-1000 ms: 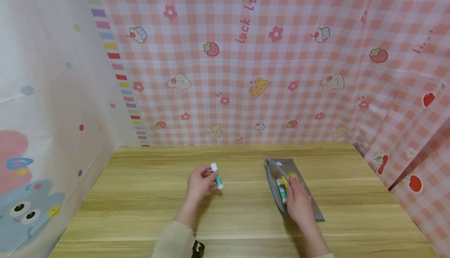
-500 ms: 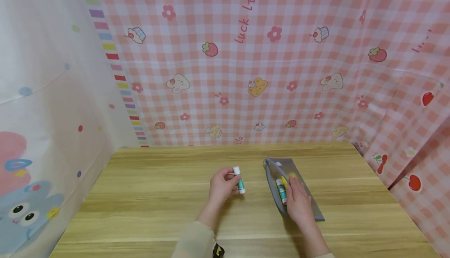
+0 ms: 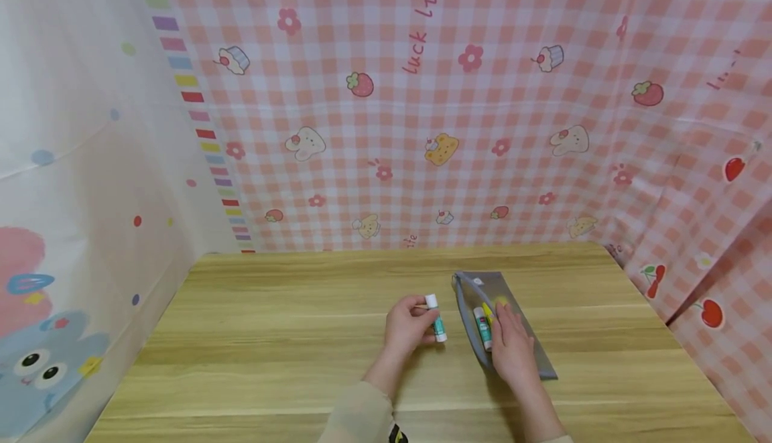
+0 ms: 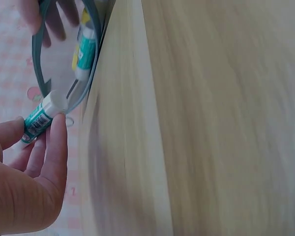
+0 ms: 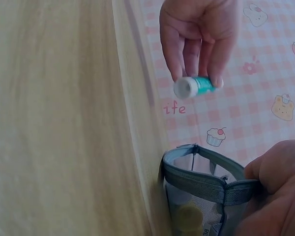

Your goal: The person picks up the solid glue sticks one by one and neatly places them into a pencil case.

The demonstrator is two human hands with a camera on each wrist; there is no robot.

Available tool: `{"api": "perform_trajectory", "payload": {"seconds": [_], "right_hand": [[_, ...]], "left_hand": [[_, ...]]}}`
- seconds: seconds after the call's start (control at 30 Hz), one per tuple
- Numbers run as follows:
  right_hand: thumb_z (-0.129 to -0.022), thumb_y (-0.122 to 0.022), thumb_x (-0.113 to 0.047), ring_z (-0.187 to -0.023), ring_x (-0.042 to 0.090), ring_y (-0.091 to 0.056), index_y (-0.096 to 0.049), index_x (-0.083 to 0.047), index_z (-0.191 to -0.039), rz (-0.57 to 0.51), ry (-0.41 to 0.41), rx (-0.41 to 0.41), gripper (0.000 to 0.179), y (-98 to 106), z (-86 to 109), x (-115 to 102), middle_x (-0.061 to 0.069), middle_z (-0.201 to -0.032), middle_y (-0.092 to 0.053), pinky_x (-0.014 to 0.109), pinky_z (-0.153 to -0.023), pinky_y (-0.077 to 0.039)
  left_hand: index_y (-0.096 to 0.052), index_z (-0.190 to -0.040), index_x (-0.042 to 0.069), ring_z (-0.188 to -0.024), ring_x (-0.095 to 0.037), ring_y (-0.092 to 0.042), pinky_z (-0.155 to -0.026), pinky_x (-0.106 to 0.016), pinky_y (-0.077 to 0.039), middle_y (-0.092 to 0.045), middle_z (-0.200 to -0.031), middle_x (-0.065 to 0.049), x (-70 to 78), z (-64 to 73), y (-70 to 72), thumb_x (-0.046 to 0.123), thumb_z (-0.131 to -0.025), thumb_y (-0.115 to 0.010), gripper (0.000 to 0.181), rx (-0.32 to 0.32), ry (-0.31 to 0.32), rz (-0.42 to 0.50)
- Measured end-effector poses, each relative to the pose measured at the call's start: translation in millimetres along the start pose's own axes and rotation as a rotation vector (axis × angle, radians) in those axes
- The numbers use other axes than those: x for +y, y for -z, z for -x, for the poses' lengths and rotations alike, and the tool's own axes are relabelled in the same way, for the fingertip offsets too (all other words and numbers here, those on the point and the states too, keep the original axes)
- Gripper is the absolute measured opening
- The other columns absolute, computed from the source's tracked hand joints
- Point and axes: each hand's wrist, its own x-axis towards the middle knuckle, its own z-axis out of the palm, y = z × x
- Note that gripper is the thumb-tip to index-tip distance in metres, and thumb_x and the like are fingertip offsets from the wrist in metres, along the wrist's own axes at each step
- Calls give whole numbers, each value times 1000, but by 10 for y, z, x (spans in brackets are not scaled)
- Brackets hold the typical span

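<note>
My left hand [image 3: 409,328] pinches a glue stick [image 3: 435,319] with a white cap and a teal label, just above the wooden table [image 3: 271,342]. It hovers a little left of a grey mesh pouch [image 3: 463,295] that lies open. My right hand [image 3: 512,348] lies on the pouch and holds its rim open. Inside are another teal glue stick [image 3: 483,328] and a yellow item [image 3: 490,311]. The left wrist view shows the held glue stick [image 4: 42,116] close to the pouch's rim [image 4: 37,73]. In the right wrist view the glue stick [image 5: 194,86] hangs above the pouch's mouth [image 5: 206,184].
Pink checked cloth [image 3: 458,128] hangs behind and to the right of the table. A white patterned sheet [image 3: 78,181] closes the left side. Bare wood lies left of my left hand and along the front edge.
My left hand has carried the glue stick to the right, from mid-table to just beside the pouch. My right hand and the pouch have stayed put.
</note>
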Motion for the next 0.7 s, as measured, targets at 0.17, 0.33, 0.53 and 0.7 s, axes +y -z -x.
{"api": "perform_trajectory", "payload": {"seconds": [0.17, 0.33, 0.53, 0.7], "right_hand": [[-106, -35, -10, -139, 56, -17, -33, 12, -146, 0, 4, 1, 46, -6, 3, 3, 34, -152, -25, 80, -104, -9], [-106, -35, -11, -139, 56, -17, -33, 11, -146, 2, -1, 4, 46, 0, 10, -6, 34, -152, -25, 80, -104, -9], [-106, -36, -11, -139, 56, -19, -34, 11, -146, 3, 2, 14, 46, 7, 16, -10, 34, -151, -26, 80, -104, -10], [-105, -36, -10, -139, 56, -20, -34, 12, -146, 1, 12, 21, 46, 3, 18, -3, 35, -151, -27, 80, -104, -10]], "left_hand": [[-64, -109, -7, -67, -23, -66, -56, -39, -61, -62, -86, -10, -28, -15, -163, -1, -86, -72, 25, -4, 18, 20], [-65, -106, -6, -62, -16, -64, -53, -35, -60, -63, -83, -9, -53, -42, -336, 0, -86, -72, 22, -12, 60, 36], [-65, -105, -5, -61, -18, -67, -52, -35, -60, -66, -81, -8, -63, -43, -481, 2, -86, -74, 23, -10, 94, 35], [-66, -103, -3, -62, -19, -68, -51, -34, -60, -68, -78, -5, -75, -49, -546, 3, -85, -75, 20, 11, 89, -30]]}}
